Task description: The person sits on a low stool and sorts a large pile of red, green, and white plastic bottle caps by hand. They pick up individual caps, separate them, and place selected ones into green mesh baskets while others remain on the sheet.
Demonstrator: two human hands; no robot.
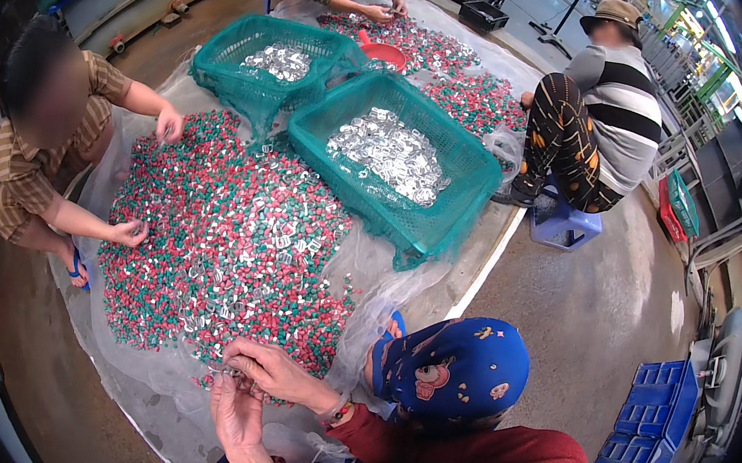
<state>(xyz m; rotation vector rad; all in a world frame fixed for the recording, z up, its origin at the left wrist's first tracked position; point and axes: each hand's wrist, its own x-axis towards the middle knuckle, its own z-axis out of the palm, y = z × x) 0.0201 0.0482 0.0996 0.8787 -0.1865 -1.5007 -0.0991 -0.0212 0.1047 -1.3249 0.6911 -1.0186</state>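
A big heap of small red, green and silvery pieces (226, 234) lies on a clear plastic sheet (148, 371) on the floor. My left hand (236, 418) is palm up at the heap's near edge, fingers curled around a few silvery metal pieces (231, 372). My right hand (277, 372) reaches in from the right in a red sleeve and pinches at the same silvery pieces, touching my left fingertips. My knee in blue printed cloth (452, 367) is raised to the right of my hands.
Two green mesh baskets (430, 229) (225, 67) hold sorted silvery pieces behind the heap. A person in a striped brown shirt (29, 168) sorts at the left. Another sits on a blue stool (566, 225) at the right, a third at the far end. Blue crates (654, 424) stand lower right.
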